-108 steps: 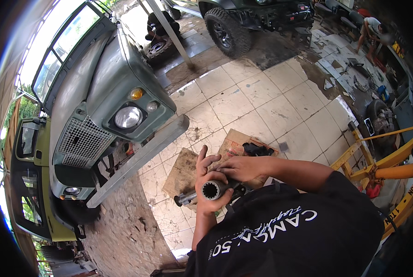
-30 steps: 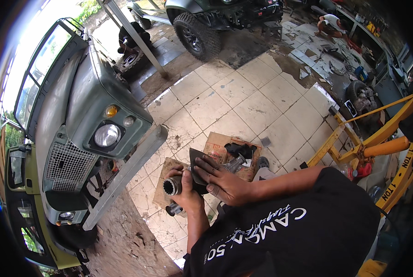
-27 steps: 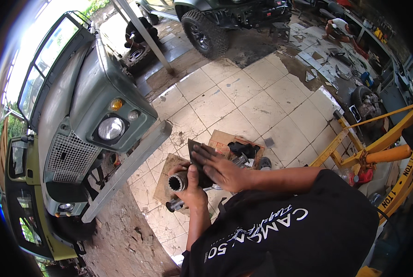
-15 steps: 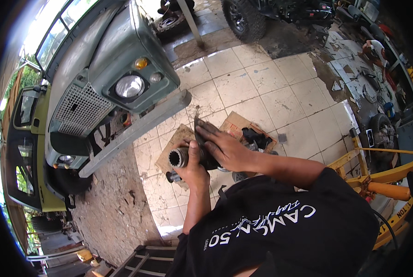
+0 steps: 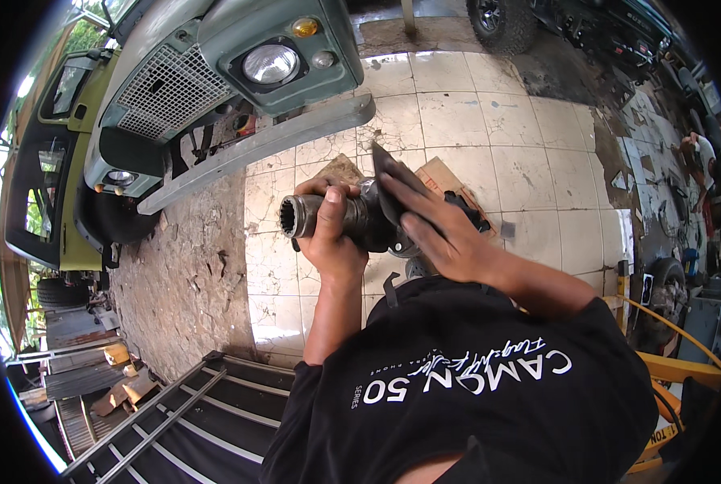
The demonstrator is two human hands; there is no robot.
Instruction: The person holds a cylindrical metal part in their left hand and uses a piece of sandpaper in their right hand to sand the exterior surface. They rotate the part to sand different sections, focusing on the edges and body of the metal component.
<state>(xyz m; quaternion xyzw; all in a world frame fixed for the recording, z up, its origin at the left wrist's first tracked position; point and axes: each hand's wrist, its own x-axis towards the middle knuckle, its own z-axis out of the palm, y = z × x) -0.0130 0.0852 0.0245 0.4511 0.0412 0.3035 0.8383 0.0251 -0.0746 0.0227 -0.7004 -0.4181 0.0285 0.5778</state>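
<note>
My left hand (image 5: 334, 234) wraps round a thick, cylindrical metal shaft part, its thumb along the top. The part's hollow end, a splined sleeve (image 5: 294, 218) with inner teeth, points left. Between the hands the body is dark and looks greasy. My right hand (image 5: 441, 230) presses a thin black sheet (image 5: 388, 189) against the part's right end, fingers stretched along it and smudged dark. The sheet's pointed corner sticks up past the fingertips. I cannot tell whether it is sandpaper or cloth. My right thumb is mostly hidden.
Below the hands, cardboard (image 5: 445, 179) lies on the tiled floor (image 5: 489, 121), with a dark bundle (image 5: 467, 208) beside it. A grey-green vehicle's bumper (image 5: 280, 145) reaches in from the left. Yellow lifting equipment (image 5: 679, 367) stands at right, a black metal-barred frame (image 5: 207, 403) at lower left.
The view has shifted, and the shaft part appears larger. My left hand keeps its hold. My right hand and the black sheet have changed angle against the part.
</note>
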